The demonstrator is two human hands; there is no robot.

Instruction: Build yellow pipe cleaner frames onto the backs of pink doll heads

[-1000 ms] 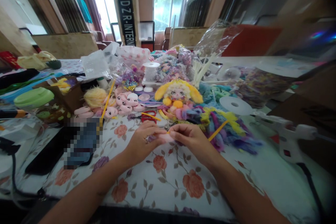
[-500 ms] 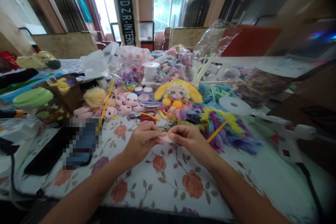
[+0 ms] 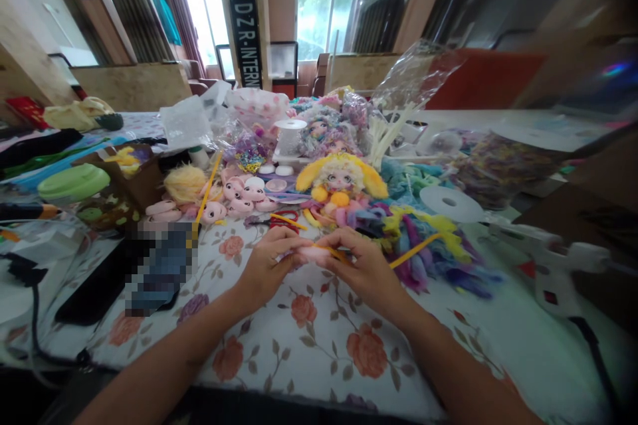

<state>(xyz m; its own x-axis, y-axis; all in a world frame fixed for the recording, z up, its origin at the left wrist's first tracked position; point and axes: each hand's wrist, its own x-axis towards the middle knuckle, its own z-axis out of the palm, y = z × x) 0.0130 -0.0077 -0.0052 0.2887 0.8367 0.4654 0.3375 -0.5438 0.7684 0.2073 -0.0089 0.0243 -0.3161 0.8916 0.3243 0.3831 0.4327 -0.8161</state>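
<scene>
In the middle of the head view both my hands meet just above the flowered cloth. My left hand [image 3: 272,262] is closed, thumb and fingers pinching the left side of a small pale pink piece [image 3: 315,252], which looks like a doll face shell. Thumb and forefinger of my right hand [image 3: 356,265] close on its right side and on a thin yellow fuzzy strip [image 3: 339,254] lying along it. Another stretch of yellow strip [image 3: 413,251] shows past my right knuckles; whether it is the same one I cannot tell. Red-handled scissors [image 3: 285,220] lie just beyond my fingers.
A yellow-eared doll [image 3: 339,179] sits behind my hands, beside coloured wool [image 3: 423,252]. Pink doll faces [image 3: 242,196] are piled at left. A phone [image 3: 164,272] and a green-lidded jar [image 3: 74,182] lie further left. At right stand a white spool [image 3: 451,202] and a glue gun [image 3: 558,272].
My fingers have shifted apart slightly, so more of the pink piece and the yellow strip shows between them. The whole view has moved a little; the other things have stayed put.
</scene>
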